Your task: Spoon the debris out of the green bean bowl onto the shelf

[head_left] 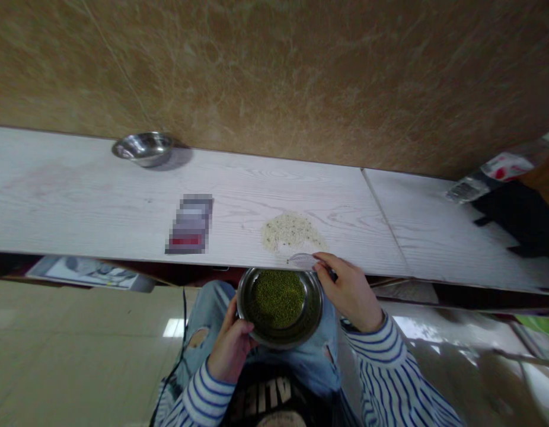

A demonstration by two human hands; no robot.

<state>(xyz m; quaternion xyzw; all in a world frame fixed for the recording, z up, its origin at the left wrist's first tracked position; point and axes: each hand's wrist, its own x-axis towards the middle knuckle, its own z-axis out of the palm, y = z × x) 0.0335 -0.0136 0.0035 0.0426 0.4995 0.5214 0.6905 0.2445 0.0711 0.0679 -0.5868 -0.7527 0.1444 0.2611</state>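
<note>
My left hand (233, 344) grips the near left rim of a steel bowl (316, 314), thumb over the edge. Small green beans (278, 296), which look like mung beans, cover the bottom of this bowl, held over my lap just below the table edge. Between the thumb and fingers of my right hand (350, 290) is a clear plastic spoon (302, 261), lying low at the table's front edge above the bowl. Just beyond the spoon spreads a pile of white rice-like grains (290, 230) dotted with a few green beans.
On the white wood-grain table (239, 178), a second steel bowl (145, 149) stands by the wall at the back left. A blurred-out phone-shaped object (190, 224) lies left of the grains. At the far right are a plastic bottle (488, 177) and a black item (519, 216).
</note>
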